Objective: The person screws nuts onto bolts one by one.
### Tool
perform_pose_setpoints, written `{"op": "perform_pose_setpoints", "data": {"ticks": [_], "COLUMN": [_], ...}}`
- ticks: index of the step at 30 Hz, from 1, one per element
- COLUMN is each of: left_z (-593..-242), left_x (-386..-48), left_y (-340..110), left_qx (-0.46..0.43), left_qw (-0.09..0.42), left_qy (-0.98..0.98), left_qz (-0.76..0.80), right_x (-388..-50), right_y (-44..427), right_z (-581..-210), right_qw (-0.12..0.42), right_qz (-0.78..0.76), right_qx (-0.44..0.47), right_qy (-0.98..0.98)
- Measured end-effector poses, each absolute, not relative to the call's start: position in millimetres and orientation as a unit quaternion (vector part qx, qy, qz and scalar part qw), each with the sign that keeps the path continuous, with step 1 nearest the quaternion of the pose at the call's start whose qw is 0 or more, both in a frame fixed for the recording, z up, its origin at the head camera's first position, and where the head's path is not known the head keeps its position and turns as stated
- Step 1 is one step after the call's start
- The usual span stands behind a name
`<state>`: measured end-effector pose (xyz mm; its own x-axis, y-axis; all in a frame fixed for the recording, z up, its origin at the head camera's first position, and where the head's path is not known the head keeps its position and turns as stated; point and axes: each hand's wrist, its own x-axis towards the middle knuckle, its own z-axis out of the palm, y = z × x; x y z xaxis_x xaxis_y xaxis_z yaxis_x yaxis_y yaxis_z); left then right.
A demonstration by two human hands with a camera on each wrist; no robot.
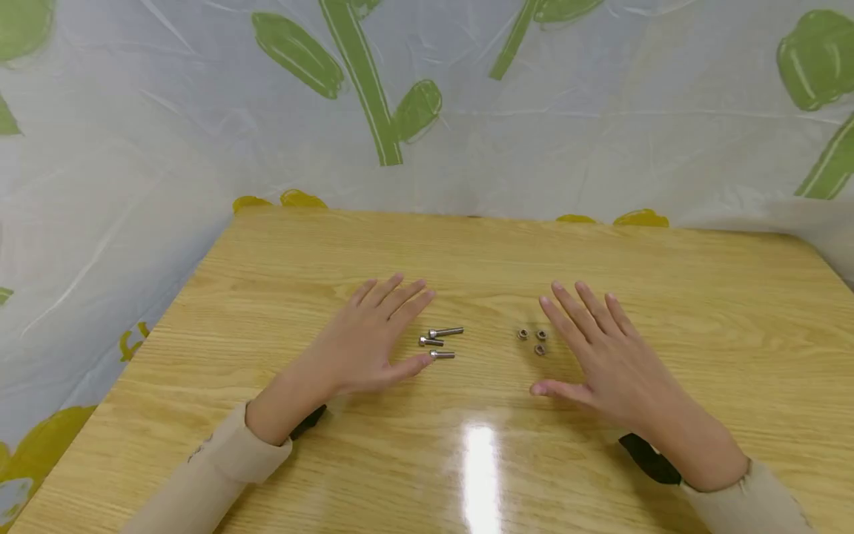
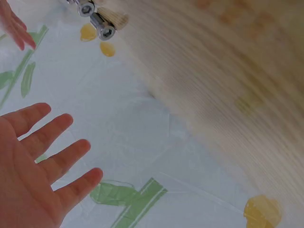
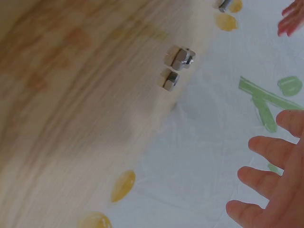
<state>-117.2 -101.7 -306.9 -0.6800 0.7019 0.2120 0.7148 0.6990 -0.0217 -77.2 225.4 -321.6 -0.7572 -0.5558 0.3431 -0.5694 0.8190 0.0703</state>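
Note:
Three silver bolts (image 1: 445,332) lie on the table left of centre, heads to the left. Three small nuts (image 1: 541,335) form a tight cluster to their right. The left hand (image 1: 363,345), fingers spread, is just left of the bolts, its thumb tip at the head of the nearest one; it grips nothing. Fingers also spread, the right hand (image 1: 617,367) is right of the nuts and holds nothing. The left wrist view shows bolt heads (image 2: 106,32) and the left hand (image 2: 35,166); the right wrist view shows the nuts (image 3: 180,59) and the right hand (image 3: 278,175).
The wooden table (image 1: 400,245) reaches back to a pale sheet (image 1: 494,163) with green and yellow plant shapes. A bright reflection lies on the tabletop between the forearms. Dark bands show at both wrists, beside beige sleeves (image 1: 220,460).

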Motion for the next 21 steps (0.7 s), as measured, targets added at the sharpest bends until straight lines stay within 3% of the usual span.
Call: {"op": "perform_pose_setpoints", "data": {"ticks": [11, 21], "left_z": [-312.6, -320.8], "left_x": [-144.7, -161.1], "left_y": [-95.8, -75.7], "left_qx": [-0.372, -0.349], "left_qw": [0.037, -0.091], "left_qy": [-0.923, -0.926], "left_qz": [-0.088, -0.11], "right_x": [-77.6, -78.3], "right_y": [223.9, 224.7], "right_z": [-313.7, -316.8], "right_qw": [0.145, 0.138], "right_qz": [0.037, 0.044], "right_qx": [0.289, 0.289], "right_qy": [-0.946, -0.946]}}
